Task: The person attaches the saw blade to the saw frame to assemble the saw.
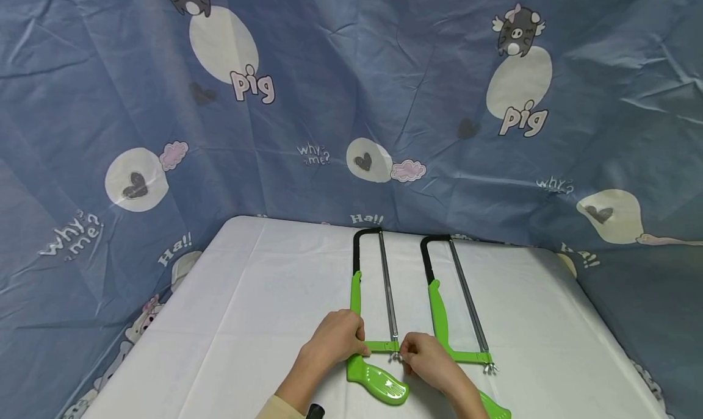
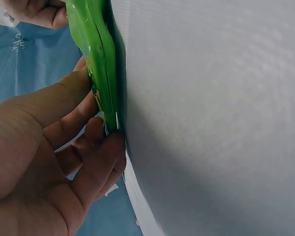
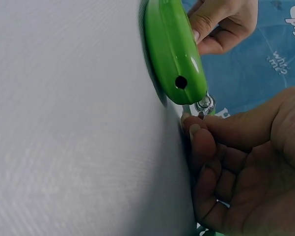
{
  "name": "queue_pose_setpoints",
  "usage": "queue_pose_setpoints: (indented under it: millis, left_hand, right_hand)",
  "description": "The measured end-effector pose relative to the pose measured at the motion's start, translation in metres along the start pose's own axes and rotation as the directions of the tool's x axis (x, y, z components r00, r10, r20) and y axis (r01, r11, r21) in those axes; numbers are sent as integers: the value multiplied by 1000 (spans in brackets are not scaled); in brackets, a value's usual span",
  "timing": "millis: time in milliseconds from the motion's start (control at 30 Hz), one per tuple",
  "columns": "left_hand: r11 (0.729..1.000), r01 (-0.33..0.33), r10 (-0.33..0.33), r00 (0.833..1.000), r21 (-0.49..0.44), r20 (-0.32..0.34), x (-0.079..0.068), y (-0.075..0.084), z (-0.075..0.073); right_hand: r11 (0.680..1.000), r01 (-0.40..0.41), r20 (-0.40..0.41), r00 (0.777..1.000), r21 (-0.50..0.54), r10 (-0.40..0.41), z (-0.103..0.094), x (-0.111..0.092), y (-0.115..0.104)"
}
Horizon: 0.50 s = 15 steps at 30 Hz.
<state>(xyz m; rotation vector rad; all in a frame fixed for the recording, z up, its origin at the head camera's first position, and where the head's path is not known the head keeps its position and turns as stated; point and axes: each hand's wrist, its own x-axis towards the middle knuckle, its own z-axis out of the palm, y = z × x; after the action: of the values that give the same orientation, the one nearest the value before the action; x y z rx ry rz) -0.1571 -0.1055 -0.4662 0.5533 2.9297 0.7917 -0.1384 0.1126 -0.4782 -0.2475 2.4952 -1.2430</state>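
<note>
A hacksaw with a green handle, black front bow and grey blade lies on the white table. My left hand grips its green frame where the crossbar meets the handle; in the left wrist view, the thumb and fingers are curled about the green part. At the blade's near end sits a silver wing nut. My right hand pinches at this wing nut with thumb and forefinger; the right wrist view shows the nut just above the fingertips, partly hidden by them.
A second, matching hacksaw lies to the right, its handle partly under my right forearm. Its own wing nut points toward me. The white tabletop ends at a blue patterned cloth. A small black object shows beside my left sleeve.
</note>
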Motion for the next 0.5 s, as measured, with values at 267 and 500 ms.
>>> queue_pose_setpoints:
  millis: [267, 500]
  left_hand:
    - [1000, 8, -8, 1000, -1, 10, -1, -1, 0]
    - [1000, 8, -8, 1000, 15, 2, -1, 1, -2]
  right_hand:
    - [997, -10, -57, 998, -75, 5, 6, -1, -2]
    - [976, 4, -104, 994, -216, -27, 10, 0, -5]
